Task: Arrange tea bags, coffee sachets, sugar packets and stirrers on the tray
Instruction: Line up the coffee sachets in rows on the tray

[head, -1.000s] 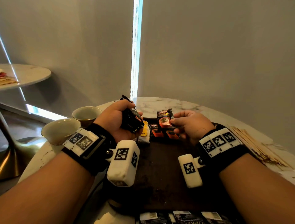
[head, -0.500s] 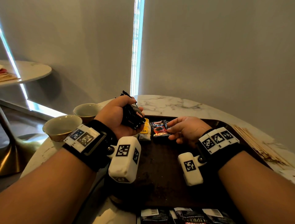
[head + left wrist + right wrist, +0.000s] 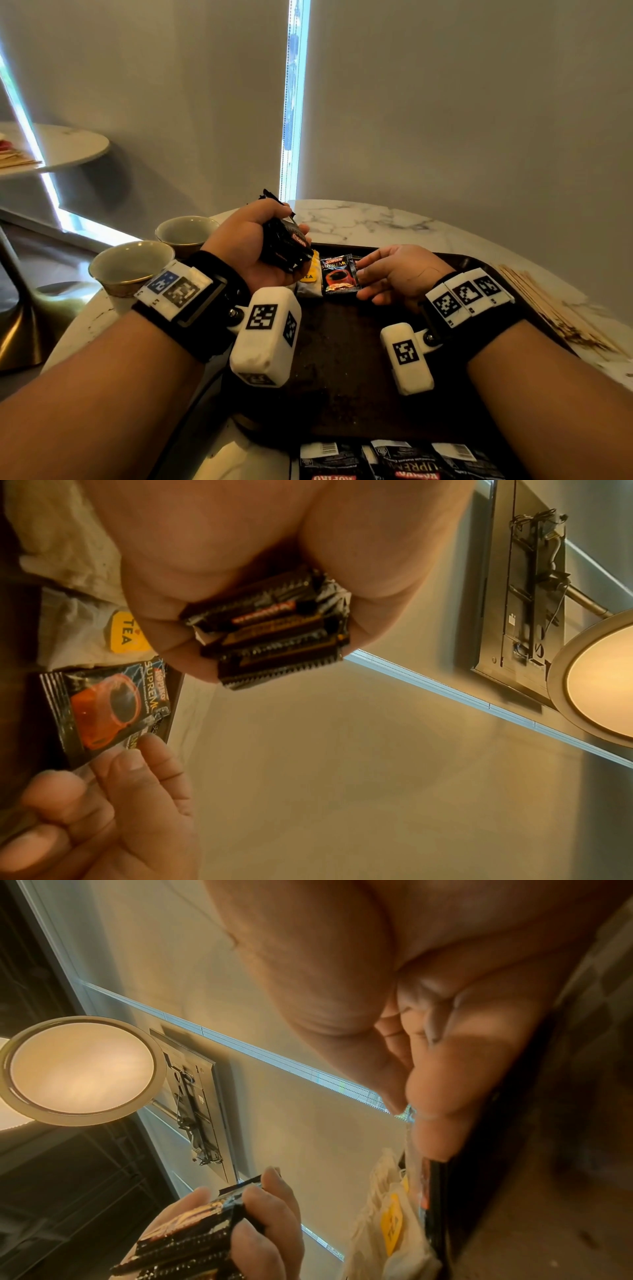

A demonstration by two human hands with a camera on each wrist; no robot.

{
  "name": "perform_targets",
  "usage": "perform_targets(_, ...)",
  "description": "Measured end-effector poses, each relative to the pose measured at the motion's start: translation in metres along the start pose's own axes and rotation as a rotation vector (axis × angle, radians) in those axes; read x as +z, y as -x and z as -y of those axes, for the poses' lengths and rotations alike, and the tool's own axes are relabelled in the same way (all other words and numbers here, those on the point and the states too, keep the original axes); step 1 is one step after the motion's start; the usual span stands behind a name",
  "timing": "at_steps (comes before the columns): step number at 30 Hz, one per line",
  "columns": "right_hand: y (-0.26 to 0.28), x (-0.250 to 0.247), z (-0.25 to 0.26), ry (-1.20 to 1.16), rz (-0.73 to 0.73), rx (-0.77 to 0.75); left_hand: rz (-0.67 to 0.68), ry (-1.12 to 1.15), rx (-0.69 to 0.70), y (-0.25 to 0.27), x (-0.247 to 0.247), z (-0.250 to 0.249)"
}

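A dark tray (image 3: 342, 377) lies on the marble table. My left hand (image 3: 260, 236) hovers over its far left corner and grips a stack of black coffee sachets (image 3: 284, 246) (image 3: 274, 634) (image 3: 192, 1242). White tea bags with yellow tags (image 3: 308, 281) (image 3: 78, 631) (image 3: 394, 1229) lie at the tray's far edge. Just to their right a coffee sachet (image 3: 339, 274) (image 3: 106, 710) lies flat and face up. My right hand (image 3: 361, 270) pinches its right edge between thumb and forefinger.
Wooden stirrers (image 3: 555, 305) are piled on the table right of the tray. Two cups (image 3: 132, 267) (image 3: 186, 231) stand to the left. More black sachets (image 3: 404, 462) lie face down at the near edge. A second round table (image 3: 68, 147) stands far left.
My right hand has brought the coffee sachet down from an upright hold and laid it flat on the tray beside the tea bags. The left hand has kept its stack.
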State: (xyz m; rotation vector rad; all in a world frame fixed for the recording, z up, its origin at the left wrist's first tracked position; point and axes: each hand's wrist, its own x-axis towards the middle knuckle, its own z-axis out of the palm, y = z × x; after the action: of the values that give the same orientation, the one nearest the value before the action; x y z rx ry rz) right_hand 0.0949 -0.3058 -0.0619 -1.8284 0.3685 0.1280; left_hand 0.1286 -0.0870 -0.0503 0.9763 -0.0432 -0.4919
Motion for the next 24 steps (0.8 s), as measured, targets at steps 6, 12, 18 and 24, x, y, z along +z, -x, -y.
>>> perform_targets(6,0.0003,0.0003,0.0009,0.001,0.005,0.006,-0.003,-0.003,0.008,-0.0003,-0.0001,0.0006)
perform_targets(12,0.0002,0.0003,0.0012,0.01,0.001,0.016,0.007,0.01,-0.005,-0.0005,-0.0001,0.0005)
perform_targets(18,0.0009,0.0,0.0006,0.004,-0.005,0.01,0.048,0.01,-0.018,-0.0004,-0.0009,0.0009)
perform_targets(24,0.0007,-0.0033,0.0022,-0.015,-0.016,-0.054,0.071,0.027,0.014,0.0043,0.0036,0.0026)
